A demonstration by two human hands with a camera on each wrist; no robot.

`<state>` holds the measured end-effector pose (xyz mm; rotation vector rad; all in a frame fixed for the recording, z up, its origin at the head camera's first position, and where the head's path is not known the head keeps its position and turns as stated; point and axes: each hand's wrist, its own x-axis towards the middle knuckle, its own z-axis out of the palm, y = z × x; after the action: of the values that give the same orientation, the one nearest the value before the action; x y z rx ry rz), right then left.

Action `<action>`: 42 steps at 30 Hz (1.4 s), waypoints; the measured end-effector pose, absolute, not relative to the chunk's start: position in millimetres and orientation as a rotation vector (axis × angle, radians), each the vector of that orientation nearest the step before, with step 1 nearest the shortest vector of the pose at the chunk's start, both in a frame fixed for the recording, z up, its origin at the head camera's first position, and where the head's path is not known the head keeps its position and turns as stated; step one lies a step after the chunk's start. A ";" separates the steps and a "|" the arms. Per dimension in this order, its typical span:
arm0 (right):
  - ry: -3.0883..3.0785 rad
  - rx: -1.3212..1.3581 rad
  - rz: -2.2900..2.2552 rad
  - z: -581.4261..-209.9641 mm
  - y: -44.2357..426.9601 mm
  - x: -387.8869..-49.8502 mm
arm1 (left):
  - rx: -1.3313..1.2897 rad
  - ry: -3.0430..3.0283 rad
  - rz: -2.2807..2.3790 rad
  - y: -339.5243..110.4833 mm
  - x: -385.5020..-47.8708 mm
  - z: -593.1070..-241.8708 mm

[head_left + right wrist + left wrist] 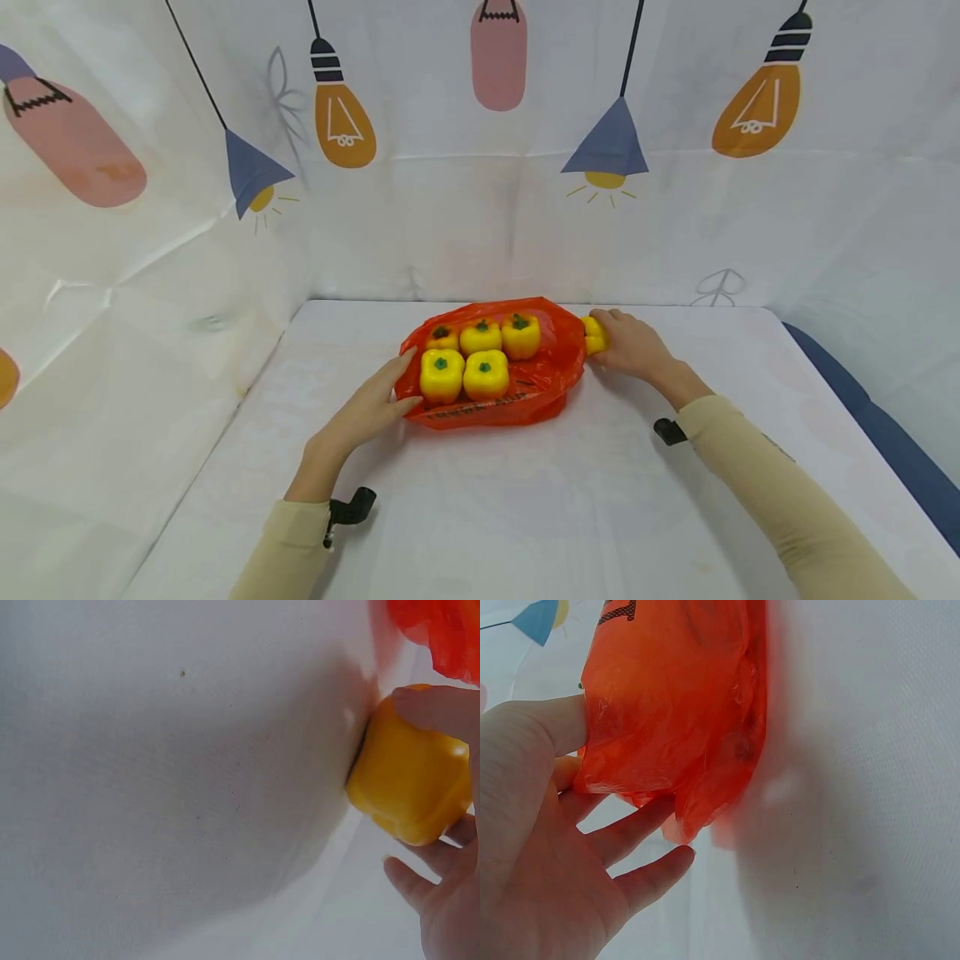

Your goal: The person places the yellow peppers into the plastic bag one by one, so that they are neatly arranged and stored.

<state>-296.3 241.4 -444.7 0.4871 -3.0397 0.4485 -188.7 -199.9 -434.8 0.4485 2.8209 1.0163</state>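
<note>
A red plastic bag (537,403) lies spread on the table with its mouth facing up. Several yellow bell peppers (486,375) with green stems sit in it, in two rows. My left hand (367,404) holds the bag's left end, thumb at the near side and fingers at the far side. The left wrist view shows the fingertips partly hidden by the bag's plastic (667,712). Just beyond the bag's right edge, my right hand (633,343) grips another yellow bell pepper (412,769) between thumb and fingers. That pepper is at the table surface, tipped on its side.
A white cover lies over the table (525,517). Behind it hangs a white curtain (465,225) printed with lamps and bulbs. Something dark blue (870,408) stands beyond the right table edge. Each wrist wears a small black camera (352,507).
</note>
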 end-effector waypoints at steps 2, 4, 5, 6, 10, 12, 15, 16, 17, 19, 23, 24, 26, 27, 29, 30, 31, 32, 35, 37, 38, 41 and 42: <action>-3.036 0.478 0.483 -445.5 241.6 -295.5 | 0.442 2.816 1.018 -199.9 -188.7 -435.0; -3.034 0.466 0.514 -445.4 241.8 -294.5 | 0.439 2.813 1.017 -200.2 -188.4 -435.4; -3.033 0.462 0.527 -444.7 241.9 -294.0 | 0.429 2.810 1.018 -200.1 -188.2 -435.3; -3.029 0.466 0.534 -443.7 242.2 -293.4 | 0.433 2.809 1.018 -200.3 -188.1 -435.6; -3.012 0.467 0.573 -437.9 243.5 -290.9 | 0.438 2.808 1.028 -201.0 -188.0 -435.9; -3.002 0.469 0.589 -435.3 244.0 -289.9 | 0.445 2.811 1.033 -201.6 -188.4 -436.5; -3.001 0.448 0.619 -433.7 245.2 -289.3 | 0.455 2.817 1.033 -201.9 -189.1 -436.9; -3.001 0.439 0.634 -433.6 245.7 -289.4 | 0.462 2.821 1.031 -201.8 -189.2 -436.8; -3.001 0.427 0.649 -433.6 246.0 -289.3 | 0.468 2.825 1.028 -201.7 -189.4 -436.7; -3.000 0.396 0.692 -433.8 246.8 -289.3 | 0.472 2.826 1.029 -201.4 -189.4 -436.0; -2.971 0.358 0.780 -432.5 247.8 -288.0 | 0.474 2.818 1.032 -200.9 -189.2 -434.5; -2.961 0.351 0.798 -432.1 248.1 -287.6 | 0.472 2.816 1.034 -200.6 -189.1 -434.1; -2.946 0.347 0.823 -431.3 248.6 -286.6 | 0.478 2.816 1.033 -200.4 -189.0 -434.0; -2.939 0.343 0.834 -431.1 249.0 -286.3 | 0.480 2.816 1.034 -200.3 -188.9 -433.9; -2.926 0.349 0.862 -430.4 249.4 -285.8 | 0.482 2.816 1.037 -200.2 -188.9 -434.1; -2.920 0.355 0.875 -430.1 249.5 -285.4 | 0.482 2.817 1.036 -200.3 -189.0 -434.4; -2.913 0.363 0.887 -430.0 249.5 -285.1 | 0.481 2.818 1.034 -200.4 -189.1 -434.7; -2.904 0.372 0.902 -429.8 249.5 -284.7 | 0.479 2.818 1.033 -200.5 -189.3 -434.9; -2.869 0.372 0.944 -429.0 248.8 -283.0 | 0.474 2.820 1.027 -200.8 -190.0 -435.9; -2.838 0.375 0.956 -428.0 248.1 -281.7 | 0.472 2.820 1.022 -200.7 -190.2 -436.3; -2.822 0.378 0.965 -427.2 247.7 -280.9 | 0.473 2.820 1.024 -200.6 -190.3 -436.3; -2.775 0.396 0.973 -424.0 245.8 -278.9 | 0.479 2.822 1.019 -200.4 -190.2 -436.3; -2.761 0.397 0.973 -423.0 245.1 -278.4 | 0.480 2.824 1.017 -200.5 -190.1 -436.3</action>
<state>-278.4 245.1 -423.0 0.3975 -2.7615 0.9730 -190.1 -200.5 -436.3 0.4796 2.8237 1.0172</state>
